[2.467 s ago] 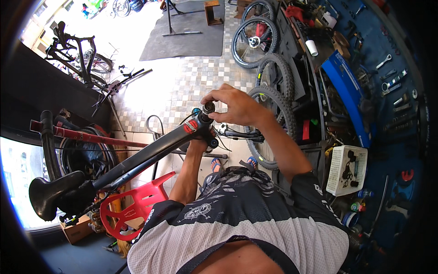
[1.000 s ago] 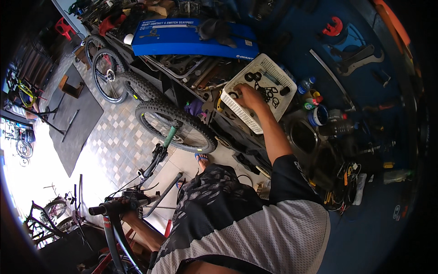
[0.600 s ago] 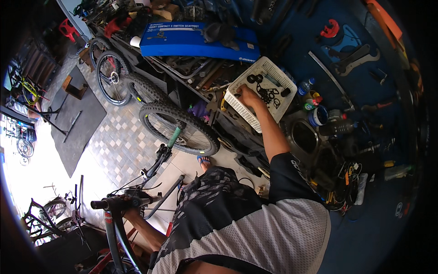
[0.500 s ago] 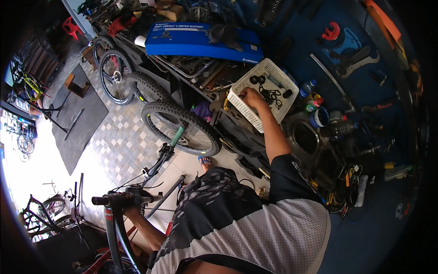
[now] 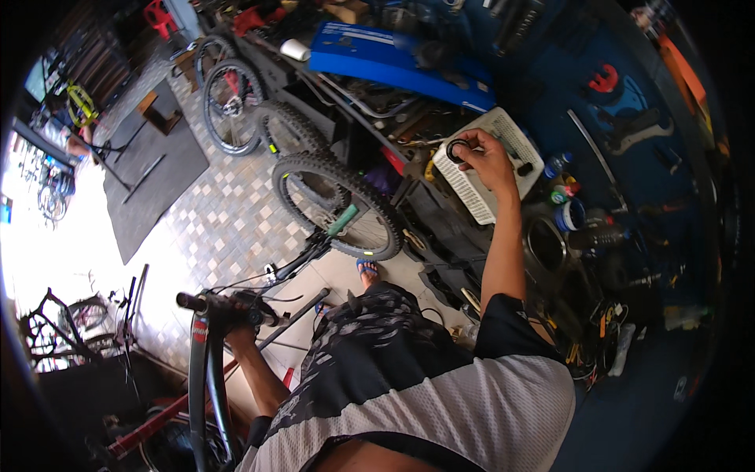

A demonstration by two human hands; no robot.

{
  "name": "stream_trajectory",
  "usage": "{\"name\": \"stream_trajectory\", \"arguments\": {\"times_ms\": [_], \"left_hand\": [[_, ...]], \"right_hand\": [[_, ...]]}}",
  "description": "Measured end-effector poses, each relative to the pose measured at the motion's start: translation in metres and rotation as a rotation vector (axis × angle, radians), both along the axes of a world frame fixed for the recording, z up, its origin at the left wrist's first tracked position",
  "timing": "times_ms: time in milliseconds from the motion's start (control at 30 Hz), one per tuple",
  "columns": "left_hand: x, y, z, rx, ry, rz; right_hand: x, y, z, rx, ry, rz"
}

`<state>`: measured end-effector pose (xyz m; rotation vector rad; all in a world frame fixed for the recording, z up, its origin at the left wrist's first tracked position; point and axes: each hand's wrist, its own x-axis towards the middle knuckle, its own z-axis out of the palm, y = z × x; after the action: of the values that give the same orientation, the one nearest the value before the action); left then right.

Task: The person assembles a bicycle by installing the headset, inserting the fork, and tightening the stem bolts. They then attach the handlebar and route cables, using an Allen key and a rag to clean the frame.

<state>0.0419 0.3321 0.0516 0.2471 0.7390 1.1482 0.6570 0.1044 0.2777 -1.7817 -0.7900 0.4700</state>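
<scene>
My right hand (image 5: 487, 161) is raised over the white plastic basket (image 5: 472, 197) on the workbench. Between its thumb and fingers is a black ring (image 5: 454, 151). Small black parts (image 5: 525, 168) lie in the basket, partly covered by the hand. At lower left, my left hand (image 5: 239, 337) reaches up against the front end of a grey bike frame (image 5: 198, 370). Its fingers are hidden among dark parts beside a short metal tube (image 5: 274, 318), so its grip does not show. A handlebar with a green grip (image 5: 343, 220) hangs just beyond it.
Bike wheels with knobby tyres (image 5: 338, 204) stand along the bench. A long blue box (image 5: 393, 63) lies on the bench beyond the basket. Bottles (image 5: 557, 164) and a blue-and-white tub (image 5: 570, 214) are right of the basket. Tools (image 5: 641, 130) hang on the dark blue wall.
My right hand has lifted out of the basket and now holds the black ring up. The left hand remains at the bike frame. The whole view has shifted slightly.
</scene>
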Motion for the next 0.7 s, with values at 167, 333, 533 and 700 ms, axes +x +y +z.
{"name": "stream_trajectory", "arguments": {"times_ms": [167, 333, 533, 700], "left_hand": [[0.005, 0.0, -0.002, -0.038, -0.077, -0.054], [0.015, 0.002, 0.0, -0.081, -0.047, -0.086], [0.026, -0.001, 0.022, -0.187, 0.016, -0.061], [0.033, -0.003, 0.033, -0.202, 0.07, -0.046]], "right_hand": [[-0.107, 0.073, 0.043, 0.05, 0.021, 0.188], [-0.242, 0.158, 0.041, 0.204, 0.248, 0.65], [-0.371, 0.232, 0.033, 0.143, 0.333, 1.048], [-0.394, 0.249, 0.035, 0.001, 0.263, 1.092]]}}
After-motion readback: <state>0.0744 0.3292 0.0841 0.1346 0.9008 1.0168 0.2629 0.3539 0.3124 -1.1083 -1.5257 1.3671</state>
